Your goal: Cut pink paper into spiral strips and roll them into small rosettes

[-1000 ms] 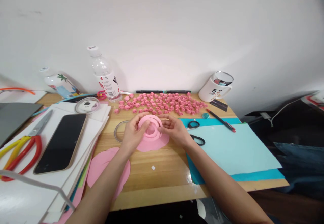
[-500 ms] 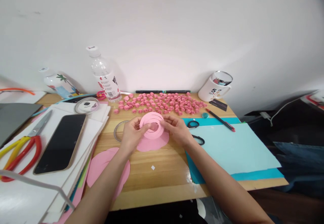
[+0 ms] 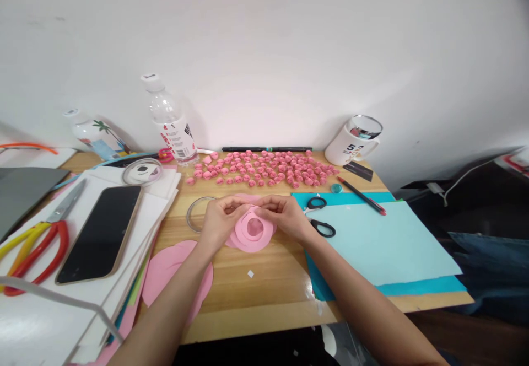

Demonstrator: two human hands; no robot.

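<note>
A pink paper spiral (image 3: 253, 246) is held between my two hands above the wooden table. The fingers and thumb of my left hand (image 3: 223, 217) pinch its upper left edge. From the other side, my right hand (image 3: 285, 217) pinches the upper right edge, the fingertips of both hands nearly meeting. More pink paper (image 3: 231, 240) lies beneath the spiral, partly hidden by it. At the lower left, pink paper rounds (image 3: 173, 269) overlap on the table beside my left forearm. Many small rolled pink paper roses (image 3: 264, 168) are spread behind my hands.
Black-handled scissors (image 3: 323, 228) and light blue paper (image 3: 388, 245) are on the right. A white mug (image 3: 349, 144) and a plastic bottle (image 3: 173, 126) stand near the wall. A phone (image 3: 101, 233) and red-yellow scissors (image 3: 53, 245) rest on papers at left. A tape ring (image 3: 190, 215) lies nearby.
Both hands have turned and shifted on the spiral. Their grip has moved to its upper edge, and the spiral now hangs lower, below the fingertips, towards me.
</note>
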